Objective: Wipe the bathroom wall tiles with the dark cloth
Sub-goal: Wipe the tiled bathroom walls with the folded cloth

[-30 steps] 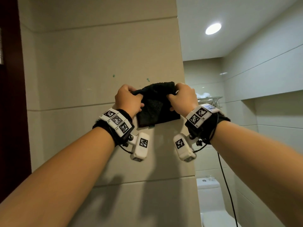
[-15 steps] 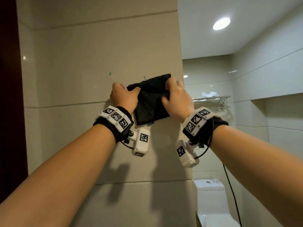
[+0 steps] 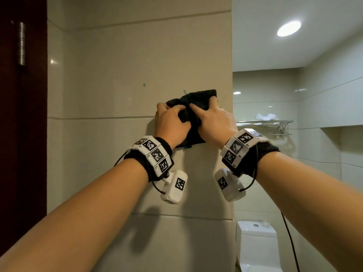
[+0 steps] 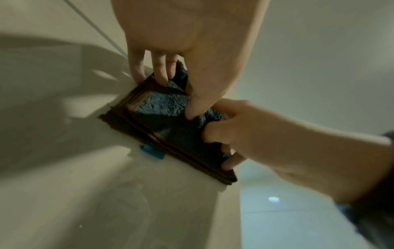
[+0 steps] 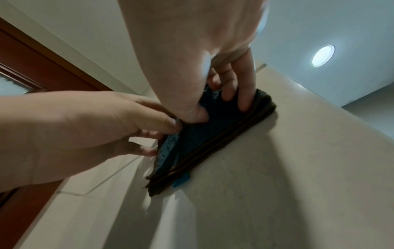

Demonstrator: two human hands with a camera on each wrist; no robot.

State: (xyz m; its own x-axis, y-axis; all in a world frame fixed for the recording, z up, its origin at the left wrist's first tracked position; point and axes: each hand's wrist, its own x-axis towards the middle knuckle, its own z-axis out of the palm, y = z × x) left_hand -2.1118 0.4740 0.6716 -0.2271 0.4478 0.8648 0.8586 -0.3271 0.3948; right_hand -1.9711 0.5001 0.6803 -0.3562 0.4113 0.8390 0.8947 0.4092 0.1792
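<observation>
A folded dark cloth (image 3: 198,99) lies flat against the beige wall tiles (image 3: 117,75), just left of the wall's outer corner. My left hand (image 3: 172,120) grips its left part, thumb and curled fingers bunching the fabric (image 4: 170,131). Close beside it, my right hand (image 3: 212,118) grips the right part, with its index finger stretched across the cloth. In the right wrist view its fingers (image 5: 245,101) press the cloth (image 5: 213,134) to the tile. A blue tag (image 4: 152,151) sticks out under the lower edge. Two small teal spots (image 3: 144,84) mark the tile up and left of the cloth.
A dark wooden door (image 3: 21,114) borders the tiled wall on the left. The wall ends at a corner (image 3: 232,154) right of the cloth. Beyond it are a metal shelf rack (image 3: 265,122) and a white toilet (image 3: 255,242) below.
The cloth hung from both hands by its top corners; now it is pressed on the tile. My hands have come close together at its middle and bunch the fabric.
</observation>
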